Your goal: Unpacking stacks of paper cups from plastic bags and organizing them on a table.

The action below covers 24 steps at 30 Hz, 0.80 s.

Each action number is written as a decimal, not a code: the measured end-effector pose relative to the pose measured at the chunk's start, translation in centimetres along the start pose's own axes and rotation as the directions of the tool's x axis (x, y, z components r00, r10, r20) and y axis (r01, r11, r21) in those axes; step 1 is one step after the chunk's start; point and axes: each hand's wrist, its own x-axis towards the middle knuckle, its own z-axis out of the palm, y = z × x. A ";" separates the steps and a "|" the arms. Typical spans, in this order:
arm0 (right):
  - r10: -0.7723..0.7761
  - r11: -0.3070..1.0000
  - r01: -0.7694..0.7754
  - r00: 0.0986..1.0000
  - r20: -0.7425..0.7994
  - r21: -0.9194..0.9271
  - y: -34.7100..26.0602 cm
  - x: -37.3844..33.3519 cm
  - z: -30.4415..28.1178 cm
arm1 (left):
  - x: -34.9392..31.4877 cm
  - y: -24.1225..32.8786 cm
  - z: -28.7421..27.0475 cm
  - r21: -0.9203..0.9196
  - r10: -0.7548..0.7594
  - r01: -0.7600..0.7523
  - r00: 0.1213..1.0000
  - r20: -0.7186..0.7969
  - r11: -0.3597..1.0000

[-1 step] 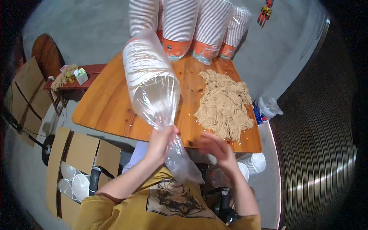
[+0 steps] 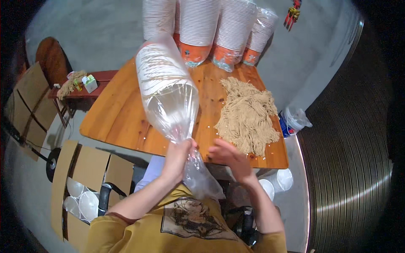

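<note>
My left hand (image 2: 177, 155) is closed around the gathered neck of a clear plastic bag (image 2: 168, 114). Inside the bag lies a stack of white paper tubs (image 2: 162, 69), tilted on the wooden table (image 2: 114, 109). The bag's loose end hangs below my fist, over the table's front edge. To the right of the neck, apart from it, my right hand (image 2: 233, 159) is open and empty, its fingers stretched out to the left. A heap of beige strings (image 2: 247, 116) lies on the table just beyond that hand.
Tall bagged stacks of white and orange tubs (image 2: 196, 25) stand along the table's back. A cardboard box (image 2: 88, 162) with clear round containers is at lower left. A red bench (image 2: 101, 86) holds more strings and a small carton. A bucket (image 2: 295, 122) stands right of the table.
My right hand has moved slightly left and up, closer to the bag's neck. The left hand and the bag have barely moved.
</note>
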 end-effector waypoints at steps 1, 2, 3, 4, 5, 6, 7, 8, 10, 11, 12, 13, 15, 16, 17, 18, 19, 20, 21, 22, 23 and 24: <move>0.017 0.993 -0.012 0.999 0.036 -0.121 1.3 2.4 1.0 | 0.1 -0.8 0.0 0.099 0.097 -0.098 0.995 0.009 0.990; 0.069 0.982 -0.043 0.987 0.142 -0.183 -1.4 4.5 2.9 | 0.5 -1.8 -0.7 0.199 0.199 -0.197 0.980 0.007 0.960; 0.128 0.966 -0.068 0.965 0.230 -0.250 -4.1 5.8 4.6 | 0.3 -1.7 -1.7 0.434 0.402 -0.474 0.881 0.252 0.767; 0.122 0.966 -0.060 0.964 0.238 -0.250 -3.9 7.0 6.0 | 0.0 -2.4 -1.7 0.514 0.441 -0.478 0.874 0.203 0.712; 0.086 0.986 -0.044 0.960 0.267 -0.160 -3.1 8.3 7.1 | -0.1 -3.2 -1.5 0.590 0.479 -0.474 0.863 0.161 0.654; 0.047 0.997 -0.028 0.955 0.293 -0.071 -2.6 9.3 7.6 | -0.1 -3.3 -2.0 0.629 0.460 -0.497 0.855 0.239 0.598; 0.041 0.997 -0.020 0.954 0.295 -0.073 -2.3 9.9 7.4 | -0.5 -3.2 -2.2 0.629 0.467 -0.502 0.852 0.238 0.594; 0.129 0.988 -0.148 0.941 0.314 0.037 -1.9 10.3 7.2 | -1.0 -2.9 -2.3 0.606 0.514 -0.536 0.826 0.231 0.589; 0.213 0.951 -0.275 0.915 0.343 0.142 -2.3 10.9 6.8 | -1.8 0.0 -3.3 0.691 0.556 -0.584 0.772 0.309 0.427; 0.289 0.902 -0.374 0.895 0.340 0.217 -3.8 10.8 7.0 | -2.1 1.3 -4.3 0.572 0.537 -0.509 0.832 0.137 0.643; 0.364 0.837 -0.463 0.870 0.333 0.293 -4.5 10.7 6.9 | -2.0 2.0 -5.0 0.396 0.469 -0.426 0.883 -0.014 0.814; 0.406 0.780 -0.518 0.846 0.345 0.350 -4.1 11.1 6.6 | -0.8 3.2 -5.4 0.347 0.477 -0.415 0.872 -0.113 0.841; 0.417 0.738 -0.556 0.822 0.389 0.383 -4.4 11.4 6.4 | 2.5 4.7 -7.4 0.347 0.294 -0.248 0.952 -0.088 0.905; 0.424 0.691 -0.593 0.796 0.432 0.413 -4.4 11.5 6.4 | 2.7 6.0 -7.5 0.184 -0.031 0.028 0.999 0.010 0.983; 0.442 0.696 -0.564 0.824 0.355 0.443 -3.8 11.0 7.0 | 3.9 6.3 -7.6 0.046 -0.180 0.174 0.942 0.284 0.984; 0.442 0.698 -0.565 0.824 0.355 0.441 -3.1 11.0 7.1 | 5.4 5.9 -8.0 -0.049 -0.262 0.343 0.795 0.547 0.938; 0.272 0.695 -0.515 0.834 0.480 0.501 -2.2 11.3 7.1 | 8.1 4.3 -9.4 -0.075 -0.272 0.544 0.528 0.804 0.836; 0.087 0.673 -0.473 0.814 0.575 0.568 -1.4 11.2 7.0 | 8.5 4.6 -8.2 -0.073 -0.274 0.546 0.526 0.805 0.834; 0.319 0.572 -0.629 0.762 0.563 0.527 -1.3 10.1 7.9 | 8.3 5.1 -5.9 -0.127 -0.350 0.551 0.674 0.651 0.825; 0.322 0.568 -0.637 0.755 0.572 0.521 -1.9 9.5 8.1 | 8.1 5.7 -3.9 -0.188 -0.418 0.544 0.786 0.456 0.818; 0.353 0.553 -0.681 0.713 0.605 0.480 -3.2 8.7 8.0 | 7.7 7.4 -1.8 -0.296 -0.474 0.564 0.818 0.325 0.771; 0.377 0.540 -0.726 0.660 0.649 0.425 -3.9 8.4 7.9 | 8.3 6.6 -3.0 -0.302 -0.470 0.560 0.822 0.323 0.772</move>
